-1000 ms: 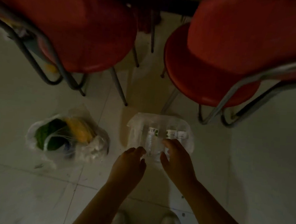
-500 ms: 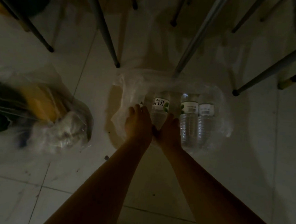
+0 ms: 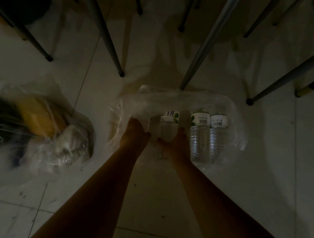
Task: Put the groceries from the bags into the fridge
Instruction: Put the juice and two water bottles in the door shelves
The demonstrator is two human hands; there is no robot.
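Observation:
A clear plastic bag (image 3: 172,99) lies on the tiled floor with three water bottles in it. My left hand (image 3: 134,134) grips the bag's left edge beside the leftmost bottle (image 3: 167,127). My right hand (image 3: 176,144) is closed around the bottom end of that bottle, which has a white and green label. Two more bottles (image 3: 200,138) (image 3: 217,139) lie side by side to the right, untouched. A second clear bag (image 3: 41,126) with green, yellow and white items sits at the left, blurred.
Grey metal chair legs (image 3: 106,36) (image 3: 205,44) (image 3: 287,73) stand on the floor just behind the bags. A dark object (image 3: 20,0) fills the top left corner. The scene is dim.
The view has dropped closer to the floor, and the red chair seats have gone out of sight. Both hands have gone from hovering over the bag to gripping it and the leftmost bottle.

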